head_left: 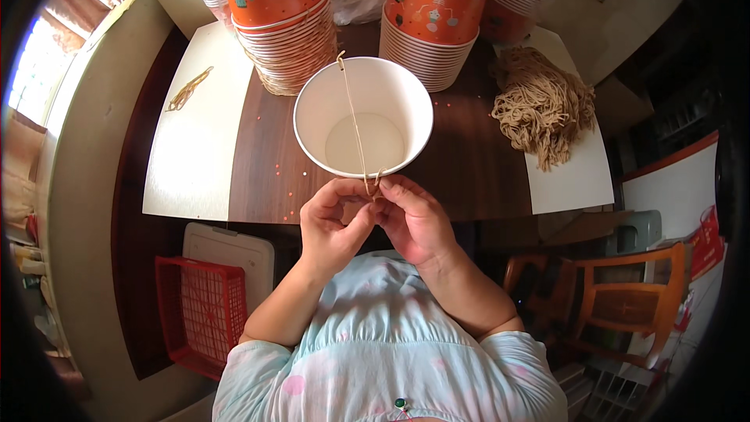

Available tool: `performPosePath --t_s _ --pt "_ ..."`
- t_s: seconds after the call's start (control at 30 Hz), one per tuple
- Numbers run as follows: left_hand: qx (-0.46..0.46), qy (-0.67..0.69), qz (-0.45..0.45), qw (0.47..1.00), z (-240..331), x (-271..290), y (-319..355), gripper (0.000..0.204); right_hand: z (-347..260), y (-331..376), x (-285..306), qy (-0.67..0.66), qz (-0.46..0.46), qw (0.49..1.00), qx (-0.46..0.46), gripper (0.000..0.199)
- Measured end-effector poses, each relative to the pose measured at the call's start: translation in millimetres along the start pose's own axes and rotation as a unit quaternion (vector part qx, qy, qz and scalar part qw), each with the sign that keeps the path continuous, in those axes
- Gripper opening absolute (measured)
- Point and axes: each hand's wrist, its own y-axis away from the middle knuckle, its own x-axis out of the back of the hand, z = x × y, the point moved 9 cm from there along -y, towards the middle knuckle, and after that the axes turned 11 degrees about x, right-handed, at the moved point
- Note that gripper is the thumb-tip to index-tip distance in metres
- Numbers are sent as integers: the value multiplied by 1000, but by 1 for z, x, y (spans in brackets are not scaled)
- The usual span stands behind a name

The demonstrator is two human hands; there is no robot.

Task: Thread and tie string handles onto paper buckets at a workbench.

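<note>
A white-lined paper bucket (312,121) stands at the near middle of the table, its open mouth toward me. A thin tan cord (355,121) runs from a hole in its far rim across the mouth to the near rim. There my left hand (336,219) and my right hand (414,219) meet, pinching the cord's end, which makes a small loop at the rim. The fingertips of both hands are close together just below the rim. Whether the cord is knotted there I cannot make out.
Behind the bucket stand a left stack of orange buckets (273,0) with cords and a right stack (433,12). A heap of tan cords (543,101) lies at the right, a few cords (190,88) at the left. Below are a red basket (201,312) and a wooden chair (625,297).
</note>
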Motion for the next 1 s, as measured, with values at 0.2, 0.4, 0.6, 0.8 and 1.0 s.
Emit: performPosePath --t_s 0.2,0.4,0.6,0.8,1.0 --pt "-9 -33 17 999 2 -1 1 12 -2 0 4 28 38 999 21 14" --pt "5 -30 53 998 -5 16 -3 10 -2 -1 12 9 31 999 -5 13" --pt "9 17 38 999 -1 17 -6 10 -23 -3 21 131 35 991 11 19" --pt "26 59 20 998 -4 13 -10 9 -86 11 -12 571 8 758 314 11" --pt "25 66 5 997 -5 14 -13 8 -91 32 -68 672 -142 537 490 25"
